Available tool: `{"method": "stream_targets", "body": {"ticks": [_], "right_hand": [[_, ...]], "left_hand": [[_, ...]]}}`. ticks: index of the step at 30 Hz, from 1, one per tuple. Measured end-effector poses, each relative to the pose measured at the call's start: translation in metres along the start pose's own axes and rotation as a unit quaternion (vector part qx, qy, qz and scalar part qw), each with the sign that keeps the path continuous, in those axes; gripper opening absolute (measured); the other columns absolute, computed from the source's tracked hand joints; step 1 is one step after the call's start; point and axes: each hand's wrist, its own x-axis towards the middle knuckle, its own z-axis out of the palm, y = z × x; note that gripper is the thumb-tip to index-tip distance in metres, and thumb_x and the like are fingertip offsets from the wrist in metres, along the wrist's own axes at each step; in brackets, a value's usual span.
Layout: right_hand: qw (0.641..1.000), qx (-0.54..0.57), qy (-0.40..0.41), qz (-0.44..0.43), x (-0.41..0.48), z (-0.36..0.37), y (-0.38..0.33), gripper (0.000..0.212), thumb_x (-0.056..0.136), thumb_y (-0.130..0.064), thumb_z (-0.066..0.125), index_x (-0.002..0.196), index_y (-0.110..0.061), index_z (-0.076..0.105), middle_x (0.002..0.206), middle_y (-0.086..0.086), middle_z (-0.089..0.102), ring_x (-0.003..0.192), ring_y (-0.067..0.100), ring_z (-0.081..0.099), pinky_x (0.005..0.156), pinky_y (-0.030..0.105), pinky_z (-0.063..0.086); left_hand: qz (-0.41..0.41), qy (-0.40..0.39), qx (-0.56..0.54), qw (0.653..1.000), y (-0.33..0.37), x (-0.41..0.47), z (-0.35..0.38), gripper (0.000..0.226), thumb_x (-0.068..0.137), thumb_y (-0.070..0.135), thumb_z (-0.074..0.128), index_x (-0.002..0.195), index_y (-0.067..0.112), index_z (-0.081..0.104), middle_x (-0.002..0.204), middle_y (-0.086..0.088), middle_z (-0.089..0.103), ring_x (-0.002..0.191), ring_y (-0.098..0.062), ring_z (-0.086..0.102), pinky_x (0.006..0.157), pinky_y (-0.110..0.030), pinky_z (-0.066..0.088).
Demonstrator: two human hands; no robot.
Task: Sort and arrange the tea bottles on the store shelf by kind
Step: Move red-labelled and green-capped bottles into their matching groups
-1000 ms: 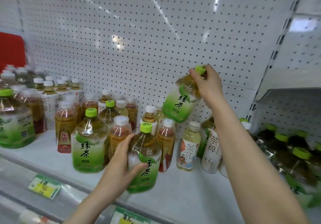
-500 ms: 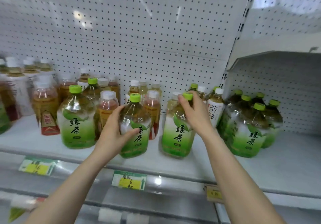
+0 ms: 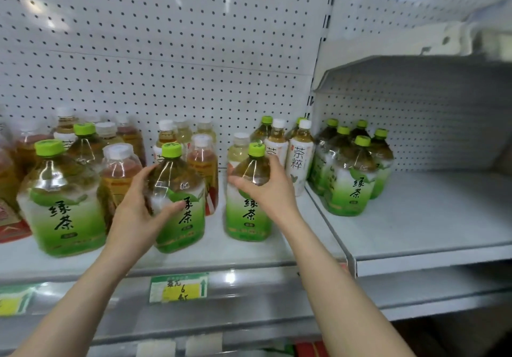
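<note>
Holding green-capped bottles [image 3: 191,218], green-white labels, amber tea

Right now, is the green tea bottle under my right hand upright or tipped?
Upright: the bottle stands flat on the shelf, cap up.

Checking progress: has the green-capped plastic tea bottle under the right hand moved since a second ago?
Yes: downward. The green-capped tea bottle was raised before the white pegboard wall; it now stands on the white shelf.

White pegboard [image 3: 166,38] rises behind, and a green-and-yellow price tag [image 3: 178,287] sits on the front rail [image 3: 249,282].
</note>
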Motion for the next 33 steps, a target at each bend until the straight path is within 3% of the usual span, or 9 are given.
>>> {"method": "stream_targets", "body": {"ticks": [3,6,9,11,16,19,23,27,33], "right_hand": [[0.999,0.039,0.018,0.005,-0.006,-0.005,0.0,0.081,0.061,-0.073,0.076,0.129,-0.037,0.05,0.126,-0.013,0.062,0.117,0.011,0.058,0.101,0.044,0.049],[0.997,0.062,0.047,0.011,-0.015,-0.031,0.006,0.091,0.064,-0.071,0.077,0.14,-0.033,0.046,0.132,-0.017,0.056,0.123,0.008,0.053,0.108,0.039,0.043],[0.995,0.076,0.064,0.002,-0.022,-0.08,0.021,0.073,0.069,-0.054,0.083,0.131,-0.03,0.054,0.12,-0.015,0.062,0.107,0.002,0.059,0.099,0.032,0.051],[0.994,0.069,0.086,-0.003,-0.025,-0.12,0.031,0.079,0.068,-0.053,0.084,0.136,-0.029,0.052,0.122,-0.014,0.062,0.108,0.001,0.059,0.096,0.027,0.051],[0.985,0.03,0.171,-0.008,-0.009,-0.217,0.071,0.067,0.064,-0.057,0.084,0.121,-0.031,0.06,0.112,-0.012,0.071,0.105,0.01,0.066,0.094,0.042,0.055],[0.982,-0.002,0.191,0.002,0.005,-0.259,0.105,0.075,0.06,-0.063,0.082,0.123,-0.029,0.059,0.116,-0.009,0.069,0.107,0.013,0.065,0.096,0.046,0.053],[0.986,-0.005,0.16,0.037,0.022,-0.283,0.148,0.094,0.06,-0.058,0.085,0.141,-0.023,0.05,0.136,-0.004,0.06,0.121,0.017,0.057,0.107,0.045,0.045],[0.992,0.007,0.122,0.032,0.043,-0.279,0.17,0.081,0.071,-0.037,0.086,0.14,-0.019,0.05,0.126,-0.013,0.052,0.116,0.01,0.05,0.1,0.028,0.038],[0.997,-0.031,0.075,0.002,0.081,-0.27,0.189,0.077,0.078,-0.043,0.079,0.143,-0.013,0.05,0.139,0.0,0.044,0.125,0.016,0.045,0.112,0.034,0.037]], "left_hand": [[-0.001,0.024,-0.002,1.0,0.002,0.0,0.002,0.079,0.072,0.034,0.08,0.132,0.049,0.032,0.145,-0.001,0.047,0.129,-0.026,0.047,0.103,-0.052,0.043],[-0.025,0.048,-0.021,0.998,0.01,-0.004,0.009,0.079,0.069,0.035,0.083,0.131,0.05,0.037,0.143,0.0,0.049,0.13,-0.026,0.045,0.103,-0.052,0.042],[-0.036,0.065,-0.048,0.996,0.02,-0.009,0.024,0.082,0.057,0.051,0.077,0.129,0.053,0.039,0.14,0.003,0.052,0.128,-0.024,0.048,0.102,-0.055,0.044],[-0.037,0.069,-0.072,0.994,0.032,-0.01,0.04,0.082,0.054,0.053,0.075,0.128,0.055,0.04,0.14,0.005,0.052,0.129,-0.022,0.048,0.102,-0.054,0.044],[-0.007,0.078,-0.132,0.988,0.073,-0.01,0.096,0.08,0.066,0.031,0.084,0.137,0.038,0.047,0.137,0.015,0.051,0.128,-0.012,0.048,0.106,-0.048,0.044],[0.003,0.054,-0.156,0.986,0.091,-0.013,0.13,0.079,0.068,0.021,0.085,0.136,0.037,0.047,0.132,0.017,0.052,0.125,-0.007,0.051,0.106,-0.044,0.045],[0.0,0.025,-0.153,0.988,0.106,-0.02,0.162,0.09,0.057,0.044,0.088,0.137,0.038,0.048,0.13,0.013,0.058,0.119,-0.012,0.057,0.099,-0.046,0.05],[0.006,0.029,-0.131,0.991,0.12,-0.027,0.186,0.083,0.067,0.023,0.085,0.14,0.032,0.047,0.128,0.014,0.057,0.119,-0.008,0.053,0.102,-0.044,0.047],[0.005,0.01,-0.117,0.993,0.123,-0.031,0.199,0.087,0.062,0.036,0.084,0.14,0.037,0.046,0.135,0.011,0.056,0.125,-0.012,0.052,0.103,-0.047,0.046]]}}
